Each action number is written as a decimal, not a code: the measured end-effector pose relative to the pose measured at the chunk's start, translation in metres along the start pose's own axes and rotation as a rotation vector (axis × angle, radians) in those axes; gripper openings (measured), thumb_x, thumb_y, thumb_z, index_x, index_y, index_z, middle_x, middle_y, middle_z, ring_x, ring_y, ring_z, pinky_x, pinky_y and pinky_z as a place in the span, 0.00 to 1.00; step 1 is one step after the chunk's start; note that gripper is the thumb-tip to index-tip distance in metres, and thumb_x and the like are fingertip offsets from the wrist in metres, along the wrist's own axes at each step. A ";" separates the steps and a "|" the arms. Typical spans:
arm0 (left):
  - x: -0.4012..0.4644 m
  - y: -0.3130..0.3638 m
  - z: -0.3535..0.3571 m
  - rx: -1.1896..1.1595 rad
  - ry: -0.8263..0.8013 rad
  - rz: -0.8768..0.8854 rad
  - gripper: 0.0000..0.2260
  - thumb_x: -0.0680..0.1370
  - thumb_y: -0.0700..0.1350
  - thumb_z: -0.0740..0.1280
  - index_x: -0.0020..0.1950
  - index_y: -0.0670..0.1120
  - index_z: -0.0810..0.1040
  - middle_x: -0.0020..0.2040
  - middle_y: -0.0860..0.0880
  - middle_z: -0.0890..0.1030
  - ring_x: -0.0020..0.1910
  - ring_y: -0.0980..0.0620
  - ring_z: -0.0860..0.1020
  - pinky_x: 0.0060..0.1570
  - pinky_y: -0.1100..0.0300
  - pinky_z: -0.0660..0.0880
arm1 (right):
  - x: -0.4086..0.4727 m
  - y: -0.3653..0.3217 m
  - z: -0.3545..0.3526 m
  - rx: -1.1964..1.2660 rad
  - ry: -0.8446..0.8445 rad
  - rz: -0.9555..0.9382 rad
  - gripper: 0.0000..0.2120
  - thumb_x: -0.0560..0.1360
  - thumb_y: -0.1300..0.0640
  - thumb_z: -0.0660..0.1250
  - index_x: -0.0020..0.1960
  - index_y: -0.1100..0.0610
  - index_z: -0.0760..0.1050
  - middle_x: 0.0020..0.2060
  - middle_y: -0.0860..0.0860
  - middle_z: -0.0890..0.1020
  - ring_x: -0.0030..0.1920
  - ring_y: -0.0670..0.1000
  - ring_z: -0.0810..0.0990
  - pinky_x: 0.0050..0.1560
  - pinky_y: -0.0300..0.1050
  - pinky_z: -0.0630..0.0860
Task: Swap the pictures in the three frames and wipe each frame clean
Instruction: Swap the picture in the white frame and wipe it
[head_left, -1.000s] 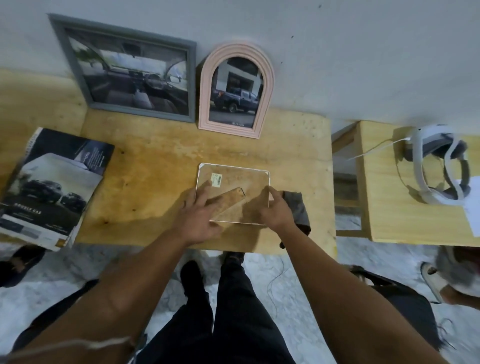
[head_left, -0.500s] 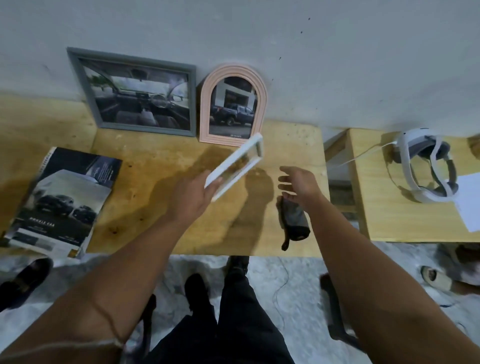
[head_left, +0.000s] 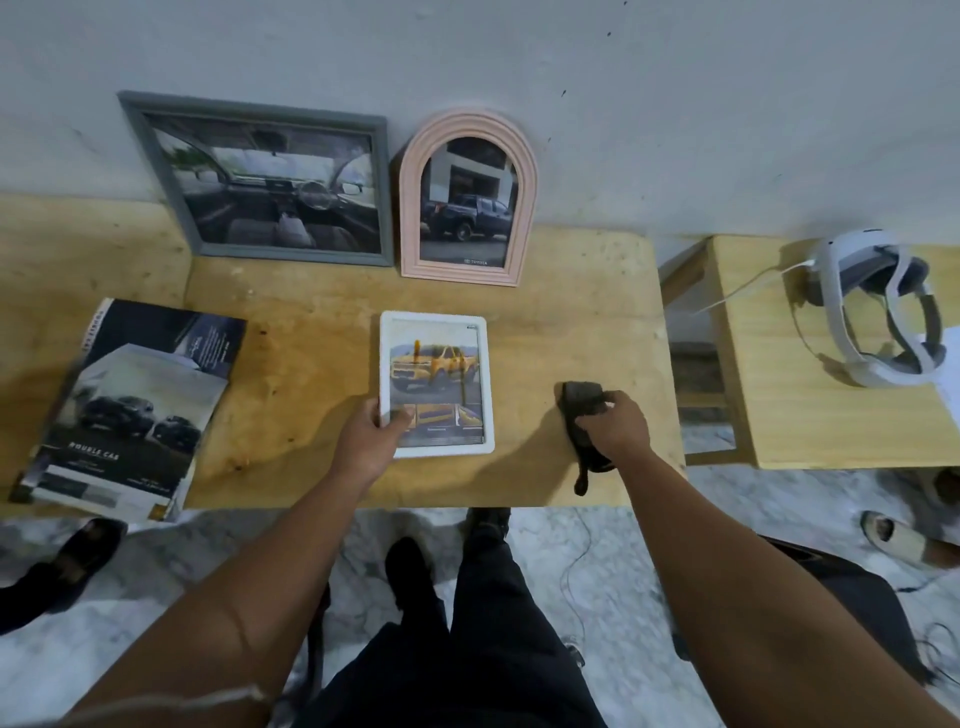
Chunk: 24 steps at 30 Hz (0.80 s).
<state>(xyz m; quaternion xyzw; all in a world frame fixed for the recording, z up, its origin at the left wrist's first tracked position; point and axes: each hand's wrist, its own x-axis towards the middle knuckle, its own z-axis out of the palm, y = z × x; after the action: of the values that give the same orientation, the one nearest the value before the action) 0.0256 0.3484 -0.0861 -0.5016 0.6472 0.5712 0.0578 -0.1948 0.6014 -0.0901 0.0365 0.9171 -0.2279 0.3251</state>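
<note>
A small white frame (head_left: 435, 383) lies face up on the wooden table (head_left: 311, 312), showing a yellow pickup picture. My left hand (head_left: 371, 436) grips its near left corner, thumb on the glass. My right hand (head_left: 613, 423) is closed on a dark cloth (head_left: 582, 400) lying to the right of the frame near the table's front edge. A grey rectangular frame (head_left: 260, 176) with a car-interior picture and a pink arched frame (head_left: 467, 197) with a dark pickup picture lean against the wall at the back.
A car magazine (head_left: 130, 405) lies at the table's left front corner. A second, lower table (head_left: 810, 415) to the right carries a white headset (head_left: 878, 306) with a cable. Shoes and cables lie on the marble floor below.
The white frame lay face down, was lifted and turned by my left hand, and now lies face up. My right hand moved right and closed on the cloth.
</note>
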 end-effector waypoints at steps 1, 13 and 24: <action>0.000 -0.002 -0.001 0.056 0.001 0.010 0.11 0.81 0.55 0.70 0.59 0.49 0.79 0.48 0.53 0.82 0.52 0.45 0.82 0.44 0.53 0.75 | -0.001 -0.005 -0.001 0.154 -0.030 0.015 0.25 0.73 0.59 0.75 0.68 0.61 0.74 0.56 0.58 0.81 0.53 0.61 0.80 0.49 0.52 0.78; 0.032 -0.020 -0.029 0.881 0.004 0.423 0.52 0.71 0.79 0.63 0.86 0.53 0.49 0.86 0.51 0.47 0.84 0.47 0.43 0.80 0.42 0.49 | -0.015 -0.085 0.037 1.195 -0.764 0.278 0.17 0.81 0.51 0.61 0.64 0.60 0.77 0.51 0.57 0.83 0.48 0.54 0.81 0.50 0.51 0.76; 0.051 -0.048 -0.031 1.089 0.042 0.634 0.66 0.61 0.88 0.53 0.86 0.46 0.44 0.86 0.46 0.45 0.85 0.42 0.43 0.80 0.36 0.45 | -0.021 -0.154 0.101 0.390 -0.284 -0.379 0.03 0.76 0.60 0.68 0.46 0.57 0.81 0.38 0.49 0.81 0.38 0.44 0.78 0.41 0.39 0.73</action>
<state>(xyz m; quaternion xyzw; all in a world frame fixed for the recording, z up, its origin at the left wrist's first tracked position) 0.0506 0.3013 -0.1419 -0.1951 0.9634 0.1391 0.1199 -0.1531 0.4211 -0.0855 -0.1057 0.7918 -0.4591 0.3888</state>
